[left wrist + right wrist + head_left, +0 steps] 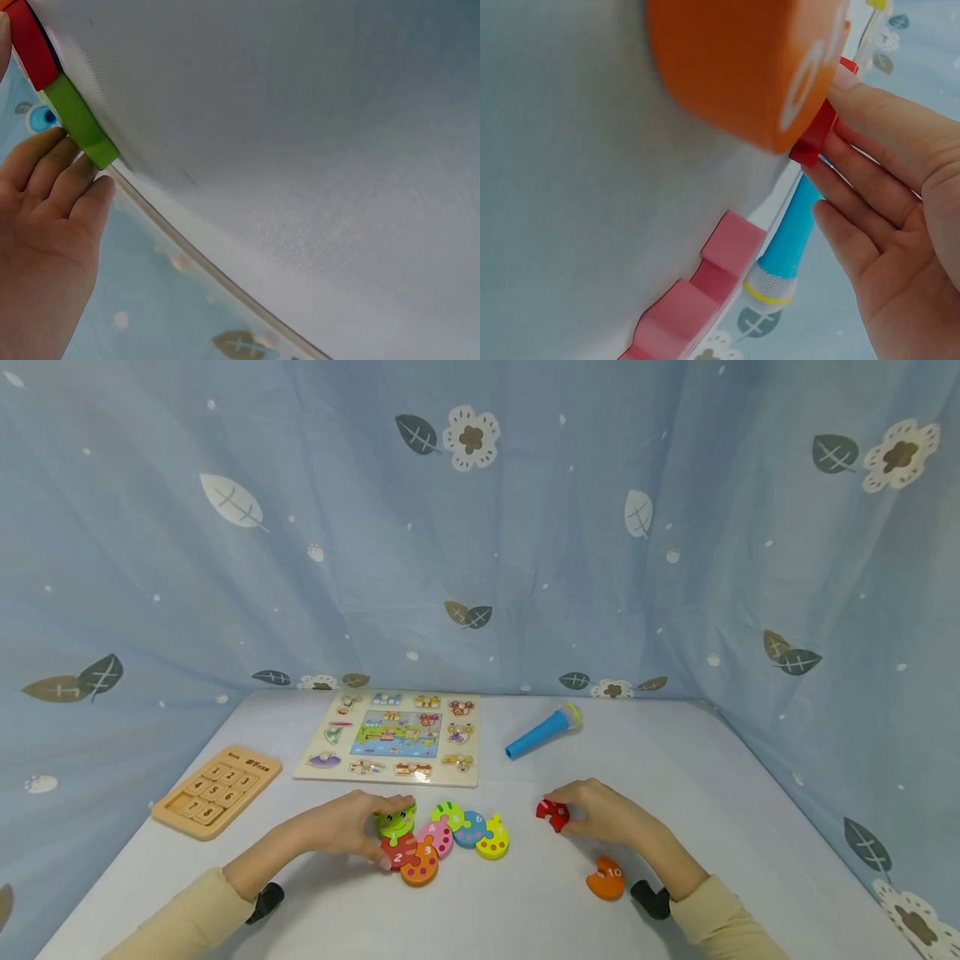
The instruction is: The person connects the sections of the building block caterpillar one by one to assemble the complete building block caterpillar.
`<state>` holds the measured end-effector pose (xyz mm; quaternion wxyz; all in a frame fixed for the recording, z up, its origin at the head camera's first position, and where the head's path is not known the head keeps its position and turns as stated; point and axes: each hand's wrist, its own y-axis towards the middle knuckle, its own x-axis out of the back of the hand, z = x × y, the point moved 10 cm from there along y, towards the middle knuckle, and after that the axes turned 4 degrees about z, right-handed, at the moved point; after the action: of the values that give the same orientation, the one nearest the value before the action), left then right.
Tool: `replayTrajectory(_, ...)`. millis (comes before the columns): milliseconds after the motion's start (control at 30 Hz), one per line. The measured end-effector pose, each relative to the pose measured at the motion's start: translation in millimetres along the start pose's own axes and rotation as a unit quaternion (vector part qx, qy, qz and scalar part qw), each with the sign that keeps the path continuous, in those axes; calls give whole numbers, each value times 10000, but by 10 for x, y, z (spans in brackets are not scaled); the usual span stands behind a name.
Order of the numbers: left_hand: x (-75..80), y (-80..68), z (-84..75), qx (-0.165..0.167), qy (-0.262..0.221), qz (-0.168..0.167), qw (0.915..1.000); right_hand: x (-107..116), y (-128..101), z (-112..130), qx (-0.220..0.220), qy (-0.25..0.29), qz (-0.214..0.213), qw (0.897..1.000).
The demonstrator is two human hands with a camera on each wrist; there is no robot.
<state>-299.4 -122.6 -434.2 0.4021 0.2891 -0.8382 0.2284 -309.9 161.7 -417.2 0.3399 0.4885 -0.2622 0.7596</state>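
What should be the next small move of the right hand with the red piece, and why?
Probably slide the red piece left toward the yellow piece that ends the joined caterpillar chain. The right hand already holds it on the table, apart from the chain, while the left hand steadies the green head. The orange piece marked 10 lies loose nearby.

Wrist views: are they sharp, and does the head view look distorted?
Right wrist view: the orange piece is so near that it blurs. Left wrist view: soft, mostly bare table. Head view: evenly lit, no glare, wide-angle bending at the edges.
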Motion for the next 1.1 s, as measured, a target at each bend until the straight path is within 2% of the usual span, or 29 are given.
replayTrajectory(133, 6, 12, -1, 10, 42, 3, 10000, 2, 20, 22, 29, -37, -6, 10000)
replayTrajectory(467, 9, 18, -28, 83, 105, 65, 9999, 0, 80, 237, 434, 54, -99, 9990)
replayTrajectory(767, 12, 11, -15, 132, 138, 51, 9998, -30, 138, 336, 491, -51, -107, 9987)
replayTrajectory(1100, 9, 38, -41, 8, 191, 126, 9997, -28, 210, 458, 516, -132, -41, 9986)
